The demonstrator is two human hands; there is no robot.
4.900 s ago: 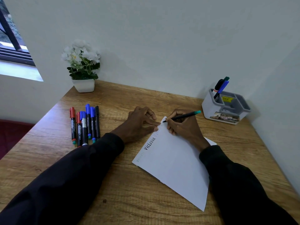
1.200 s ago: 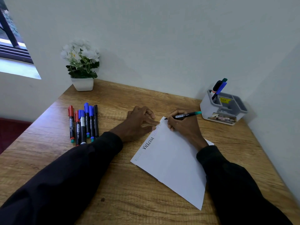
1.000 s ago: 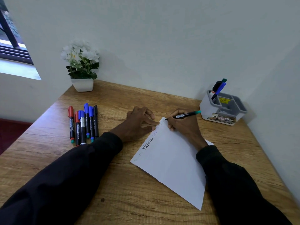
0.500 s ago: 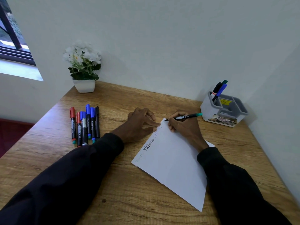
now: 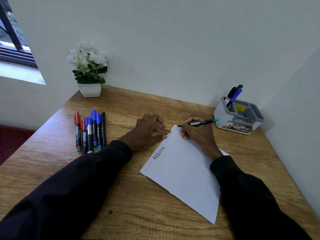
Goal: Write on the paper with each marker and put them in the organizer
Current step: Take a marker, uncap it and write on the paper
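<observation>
A white paper [image 5: 185, 168] lies tilted on the wooden desk, with "Victoria" in black and fainter words along its upper left edge. My right hand [image 5: 197, 134] grips a black marker with a green end [image 5: 200, 122], its tip at the paper's top corner. My left hand [image 5: 149, 130] rests flat beside it, fingertips pressing the paper's edge. Several red, blue and black markers [image 5: 90, 132] lie side by side at the left. The grey organizer [image 5: 225, 116] stands at the back right with three markers [image 5: 233, 95] upright in it.
A white pot of white flowers [image 5: 89, 70] stands at the desk's back left corner against the wall. A wall runs close along the desk's right side behind the organizer. A window is at the far left.
My right hand has lowered the marker from steep to nearly level, its tip staying at the paper's top corner, and faint writing there has grown. My left hand has stayed put.
</observation>
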